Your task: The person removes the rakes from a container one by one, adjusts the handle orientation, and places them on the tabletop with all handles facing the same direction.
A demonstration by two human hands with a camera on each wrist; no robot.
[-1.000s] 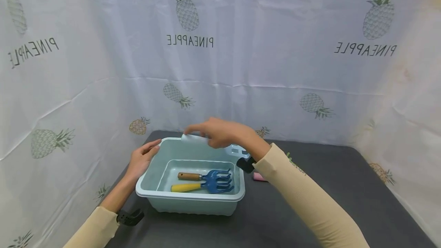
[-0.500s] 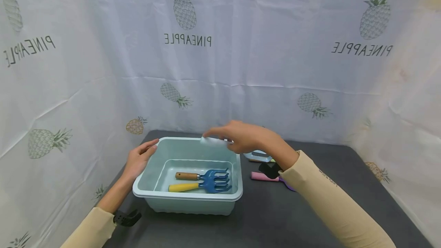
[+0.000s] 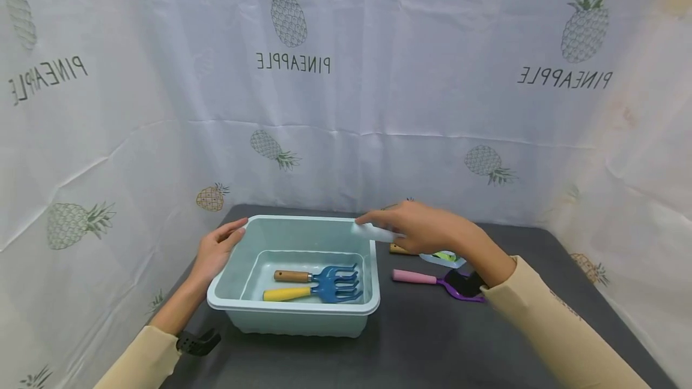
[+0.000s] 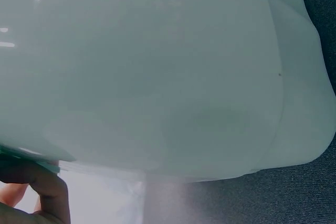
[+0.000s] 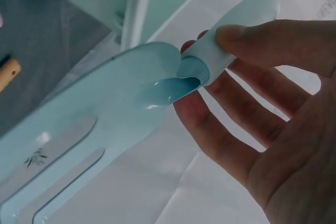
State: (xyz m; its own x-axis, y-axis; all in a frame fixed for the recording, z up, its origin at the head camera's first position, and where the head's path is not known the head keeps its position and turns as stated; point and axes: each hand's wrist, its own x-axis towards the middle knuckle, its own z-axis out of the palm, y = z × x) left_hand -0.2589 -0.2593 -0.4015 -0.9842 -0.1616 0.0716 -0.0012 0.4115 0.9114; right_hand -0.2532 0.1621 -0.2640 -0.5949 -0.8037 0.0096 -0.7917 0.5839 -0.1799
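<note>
So the right hand point(image 3: 416, 227) has the pale-blue slotted trowel point(image 5: 113, 87) pinched in its fingers by the tub's point(image 3: 292, 307) 2 o'clock corner, lying roughly 10-to-4, left hand point(image 3: 218, 251) gripping the tub's 10 o'clock side.

Two grips, left grip point(image 3: 217, 253) and right grip point(image 3: 420, 227); one tub point(image 3: 297, 322), touching the left grip; two blue rakes point(image 3: 328, 287) between the grips, with one brown handle point(image 3: 292, 276) and one yellow handle point(image 3: 286, 293); one slotted shovel point(image 5: 121, 87) in the right grip; one pink-handled tool point(image 3: 414, 277) below the right grip; one wooden handle point(image 3: 400, 249) just under that grip; one green piece point(image 3: 446, 256) near it, whether of the same tool being unclear; two sleeves, left sleeve point(image 3: 143, 359) and right sleeve point(image 3: 562, 323), one behind each grip; one worktop point(image 3: 432, 347) beneath both grips; three printed words point(image 3: 293, 63) beyond them.
</note>
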